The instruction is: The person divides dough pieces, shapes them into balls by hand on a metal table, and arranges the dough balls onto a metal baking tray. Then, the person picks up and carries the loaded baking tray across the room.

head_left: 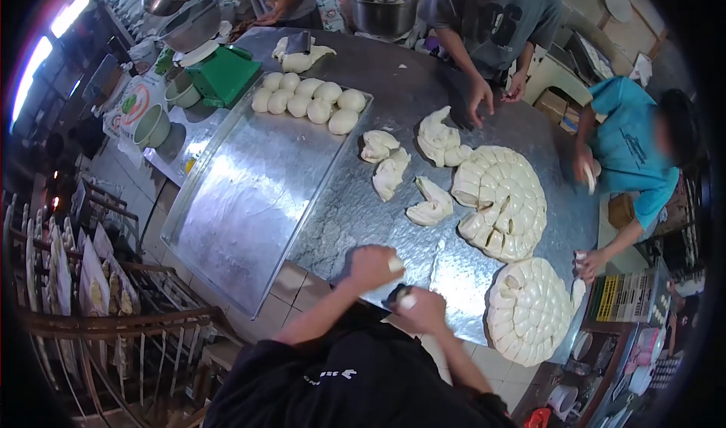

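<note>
At the near edge of the metal table (pixel 348 224), my left hand (pixel 372 268) is closed around a small piece of dough (pixel 396 264), which shows at the fingers. Just to its right and closer to my body, my right hand (pixel 425 310) curls over another pale dough piece (pixel 408 302). A small dark shape (pixel 394 296) shows beside the right hand. Beyond my hands lie a loose lump of dough (pixel 429 203) and two more dough scraps (pixel 390 174). To the right rest two large rounds of dough (pixel 522 201), scored or divided into many pieces.
A metal tray (pixel 242 201) on the left carries rows of dough balls (pixel 319 110) at its far end. Behind it stands a green scale (pixel 221 74). Co-workers stand at the far side; a person in a teal shirt (pixel 631 148) handles dough at the right. A rack (pixel 113 318) stands lower left.
</note>
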A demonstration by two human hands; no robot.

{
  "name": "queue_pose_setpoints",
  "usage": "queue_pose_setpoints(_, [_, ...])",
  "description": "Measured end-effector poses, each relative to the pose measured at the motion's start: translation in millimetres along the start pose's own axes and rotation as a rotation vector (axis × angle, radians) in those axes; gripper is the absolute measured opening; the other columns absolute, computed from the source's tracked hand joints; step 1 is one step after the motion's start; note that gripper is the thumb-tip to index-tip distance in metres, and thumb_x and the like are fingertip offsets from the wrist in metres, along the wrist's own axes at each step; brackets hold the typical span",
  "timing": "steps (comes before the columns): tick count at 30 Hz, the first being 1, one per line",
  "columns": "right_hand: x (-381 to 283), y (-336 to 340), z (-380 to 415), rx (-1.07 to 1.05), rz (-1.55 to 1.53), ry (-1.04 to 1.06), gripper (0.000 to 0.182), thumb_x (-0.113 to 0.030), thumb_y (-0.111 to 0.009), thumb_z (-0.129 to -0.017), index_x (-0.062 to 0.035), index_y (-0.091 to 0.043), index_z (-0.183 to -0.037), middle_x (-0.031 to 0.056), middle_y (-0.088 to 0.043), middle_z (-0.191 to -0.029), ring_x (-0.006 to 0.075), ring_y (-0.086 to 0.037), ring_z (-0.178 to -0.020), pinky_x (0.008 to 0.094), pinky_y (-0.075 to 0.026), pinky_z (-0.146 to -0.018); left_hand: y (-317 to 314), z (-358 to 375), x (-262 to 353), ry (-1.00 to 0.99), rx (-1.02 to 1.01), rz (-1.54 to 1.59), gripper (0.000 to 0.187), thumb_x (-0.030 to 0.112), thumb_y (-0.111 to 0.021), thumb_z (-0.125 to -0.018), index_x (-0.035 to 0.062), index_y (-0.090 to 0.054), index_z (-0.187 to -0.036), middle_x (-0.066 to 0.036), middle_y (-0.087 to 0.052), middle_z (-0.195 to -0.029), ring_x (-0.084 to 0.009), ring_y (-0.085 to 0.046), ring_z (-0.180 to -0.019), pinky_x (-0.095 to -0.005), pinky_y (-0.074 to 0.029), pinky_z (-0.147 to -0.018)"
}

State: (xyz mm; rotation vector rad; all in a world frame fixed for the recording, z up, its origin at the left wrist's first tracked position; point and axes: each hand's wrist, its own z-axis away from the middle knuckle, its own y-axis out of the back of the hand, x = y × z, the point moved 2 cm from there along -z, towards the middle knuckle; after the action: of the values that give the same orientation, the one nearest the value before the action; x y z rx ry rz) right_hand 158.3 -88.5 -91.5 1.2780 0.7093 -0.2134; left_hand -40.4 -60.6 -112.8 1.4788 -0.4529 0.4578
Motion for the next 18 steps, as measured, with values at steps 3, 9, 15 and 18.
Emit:
queue_pose_setpoints(3, [37.3, 56.1, -6.5, -0.044, -0.218, -0.285, 0.031, -0.034, -0.079, -0.073, -0.0047, -0.072, -0.083, 0.0164, -0.072, -0.087, 0.0333, -0.070, -0.084, 0.0457, -0.054, -0.075, 51.5, -8.2, -34.5, -0.004, 0.003, 0.068, 0.049, 0.054, -0.082, -0.069, 0.0100, -0.068, -0.083, -0.015, -0.065, -0.079, -0.0352, -0.067, -0.074, -0.0484, -0.054, -0.073])
queue_pose_setpoints(9, [59.1, 47.8, -50.0, 0.379, 0.187, 0.059, 0.036, -0.030, -0.085, -0.063, -0.0085, -0.065, -0.084, 0.0092, -0.055, -0.117, 0.0397, -0.045, -0.116, 0.0604, -0.032, -0.102, 45.1, -55.7, -41.6, -0.320, 0.469, -0.150, 0.046, 0.047, -0.083, -0.072, 0.0066, -0.071, -0.089, -0.014, -0.065, -0.083, -0.0323, -0.064, -0.083, -0.0449, -0.048, -0.081])
queue_pose_setpoints(15, [67.1, 5.2, 2.8, 0.541, 0.021, -0.083, 0.032, -0.032, -0.080, -0.074, -0.0084, -0.062, -0.087, 0.0132, -0.062, -0.089, 0.0356, -0.059, -0.090, 0.0470, -0.048, -0.078, 15.1, -6.4, -55.2, -0.155, 0.599, 0.103, 0.029, 0.034, -0.084, -0.071, 0.0112, -0.069, -0.083, -0.007, -0.066, -0.083, -0.0295, -0.063, -0.082, -0.0444, -0.047, -0.076])
queue_pose_setpoints(18, [1.7, -20.3, 13.1, 0.271, 0.066, -0.015, 0.037, -0.037, -0.081, -0.072, -0.0093, -0.064, -0.089, 0.0138, -0.066, -0.088, 0.0367, -0.063, -0.083, 0.0468, -0.051, -0.072, -16.7, 13.4, 10.3, -0.256, 0.320, 0.077, 0.029, 0.035, -0.086, -0.068, 0.0129, -0.069, -0.077, -0.009, -0.069, -0.087, -0.0319, -0.064, -0.083, -0.0422, -0.051, -0.075])
